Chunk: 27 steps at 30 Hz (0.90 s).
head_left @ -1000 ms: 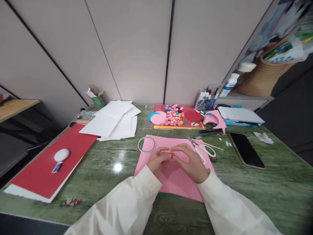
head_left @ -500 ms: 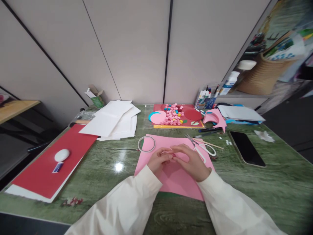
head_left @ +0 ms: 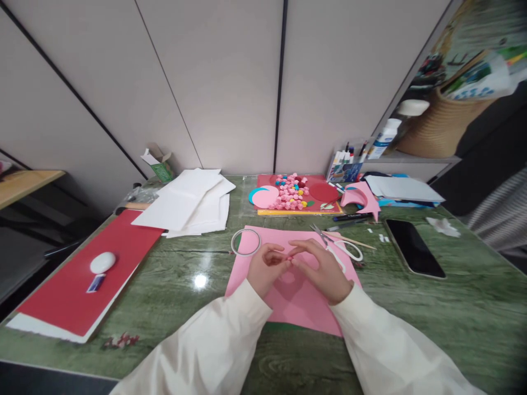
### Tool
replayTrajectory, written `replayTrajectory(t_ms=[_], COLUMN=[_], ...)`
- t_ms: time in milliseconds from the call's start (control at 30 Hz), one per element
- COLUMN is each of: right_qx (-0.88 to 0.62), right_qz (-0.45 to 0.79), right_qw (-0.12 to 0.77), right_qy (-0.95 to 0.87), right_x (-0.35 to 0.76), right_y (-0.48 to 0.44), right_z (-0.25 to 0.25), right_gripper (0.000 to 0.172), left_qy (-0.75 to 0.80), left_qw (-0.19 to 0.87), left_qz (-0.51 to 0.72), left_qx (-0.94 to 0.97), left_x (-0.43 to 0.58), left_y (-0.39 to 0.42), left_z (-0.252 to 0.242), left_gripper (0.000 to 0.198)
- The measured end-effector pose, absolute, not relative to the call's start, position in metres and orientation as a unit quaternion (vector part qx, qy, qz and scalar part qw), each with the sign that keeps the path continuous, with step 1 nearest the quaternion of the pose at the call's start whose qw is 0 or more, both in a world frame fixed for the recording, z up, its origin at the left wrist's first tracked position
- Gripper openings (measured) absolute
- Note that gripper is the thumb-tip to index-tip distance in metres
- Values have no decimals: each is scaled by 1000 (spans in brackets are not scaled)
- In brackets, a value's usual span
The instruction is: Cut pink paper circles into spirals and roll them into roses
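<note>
We face a wall (head_left: 230, 82) of pale panels split by dark seams, which closes the far side of the room. Below it a green marbled tabletop (head_left: 411, 312) fills the near view, glossy, with a spot of lamp glare near its middle. At the left a long red sheet (head_left: 61, 296) lies on the tabletop with a white oval object (head_left: 102, 262) on it. Beyond that, loose white sheets (head_left: 185, 203) are fanned out toward the wall. At the far right a woven basket (head_left: 440, 131) stands on a low shelf (head_left: 411, 160).

In the middle a pink sheet (head_left: 304, 307) lies flat. Far of it sits a red board (head_left: 265, 180) heaped with small pink balls. A dark phone (head_left: 414, 248) lies on the right. White-handled scissors (head_left: 346, 249) rest at the pink sheet's far right corner, and a tape ring (head_left: 233, 244) at its far left corner.

Over the pink sheet's middle our left hand (head_left: 267, 267) and right hand (head_left: 323, 269) meet, both in cream sleeves. The fingers of both are closed in a pinch on a tiny pink piece (head_left: 289, 258), held just above the sheet; we cannot make out its shape.
</note>
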State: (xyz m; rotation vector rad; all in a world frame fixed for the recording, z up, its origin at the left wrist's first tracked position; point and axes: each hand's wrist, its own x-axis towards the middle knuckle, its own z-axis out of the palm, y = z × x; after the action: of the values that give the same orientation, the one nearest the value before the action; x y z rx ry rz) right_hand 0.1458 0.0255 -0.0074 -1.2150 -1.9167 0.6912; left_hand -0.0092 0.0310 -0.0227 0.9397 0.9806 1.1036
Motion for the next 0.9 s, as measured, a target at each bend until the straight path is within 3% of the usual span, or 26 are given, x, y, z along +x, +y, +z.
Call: replayTrajectory(t_ms=[333,900], right_qx=[-473,-477], right_qz=[221,304], right_qw=[387,391], right_qy=[-760,-726], right_x=[144,143], right_y=[25,24], right_z=[-8,-6], right_gripper=[26,36], left_qy=[464,474], left_qw=[580,564], left_qz=[495,479], left_qx=[452,477], left_x=[-7,-6], left_y=[27,24], left_z=[-18,-21], left_gripper=[32,32])
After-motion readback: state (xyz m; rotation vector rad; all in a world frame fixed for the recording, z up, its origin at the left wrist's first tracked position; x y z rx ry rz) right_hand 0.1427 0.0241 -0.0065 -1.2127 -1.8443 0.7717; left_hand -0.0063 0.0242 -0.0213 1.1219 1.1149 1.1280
